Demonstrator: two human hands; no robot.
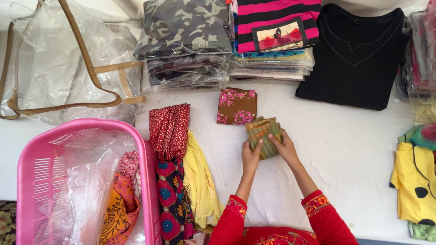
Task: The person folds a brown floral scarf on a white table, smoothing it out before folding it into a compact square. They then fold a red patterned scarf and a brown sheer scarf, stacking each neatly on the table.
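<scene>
red sleeves [236, 218], both hands on green striped cloth [264, 136] beside brown floral cloth [236, 106]

The folded striped cloth [264, 137] looks like thin woven cotton, matt. The floral cloth [236, 106] beside it is matt too. The pink basket [41, 168] is smooth glossy plastic, the clear bag [59, 54] shiny film with tan fabric trim, and the table [345, 149] has a matt white cloth cover.
</scene>
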